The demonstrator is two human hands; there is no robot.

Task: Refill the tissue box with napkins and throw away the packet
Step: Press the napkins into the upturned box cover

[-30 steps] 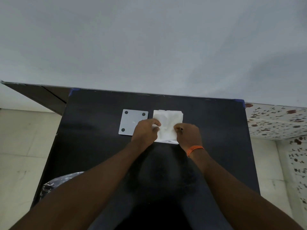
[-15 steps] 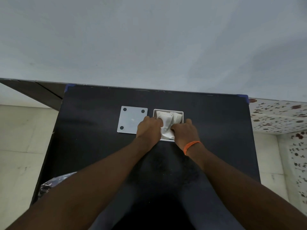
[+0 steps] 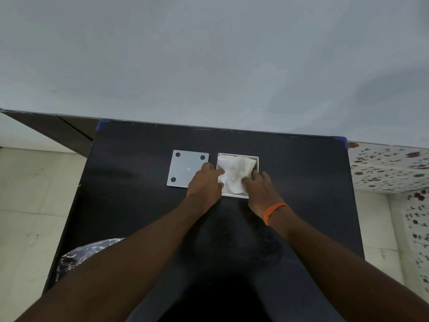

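Note:
A square white tissue box (image 3: 257, 159) stands open on the black table (image 3: 144, 205), holding a crumpled stack of white napkins (image 3: 235, 169). My left hand (image 3: 205, 182) presses on the napkins' left edge with its fingertips. At the box's near right corner, my right hand (image 3: 261, 185), an orange band on its wrist, pushes its fingers down onto the napkins. The box's grey lid (image 3: 185, 167), with dark round pads at its corners, lies flat just left of the box. My left hand partly covers the lid's near right corner.
A shiny plastic bag (image 3: 76, 259) shows at the table's near left edge, partly hidden by my left arm. A pale wall rises behind the table. Tiled floor lies on both sides.
The napkins lay flat over the box a second ago; both hands have pushed them down inside, so the box's white rim now shows. My right hand's fingers moved further in.

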